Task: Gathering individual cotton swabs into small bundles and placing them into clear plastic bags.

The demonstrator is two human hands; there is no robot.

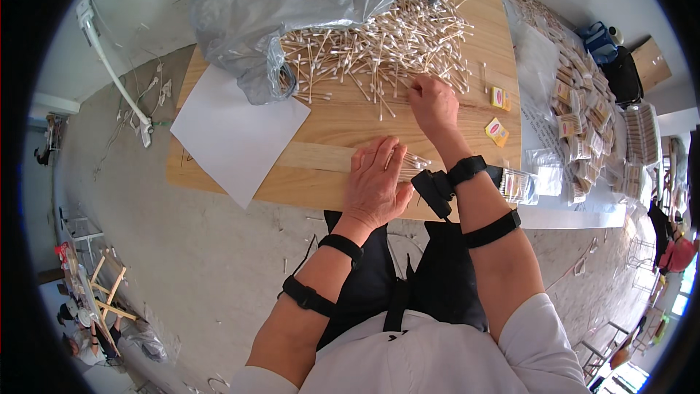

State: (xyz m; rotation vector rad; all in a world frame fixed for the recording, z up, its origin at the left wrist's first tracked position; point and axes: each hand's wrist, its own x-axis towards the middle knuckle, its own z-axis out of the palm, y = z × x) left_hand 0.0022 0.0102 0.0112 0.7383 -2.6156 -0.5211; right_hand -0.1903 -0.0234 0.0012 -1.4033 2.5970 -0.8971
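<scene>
A heap of loose cotton swabs with white tips covers the far part of the wooden table. At the heap's near right edge is my right hand, its fingers curled closed. What lies between those fingertips is hidden. My left hand rests flat near the table's front edge, fingers stretched out. Beside and partly under its fingers is a small row of swabs, pointing right. Dark straps circle both forearms, and a black device sits at my right wrist.
A grey plastic bag drapes over the heap's far left side. White paper overhangs the front edge. Two small yellow cards lie to the right. Packed swab bags are piled on the neighbouring surface. Another person is at far left.
</scene>
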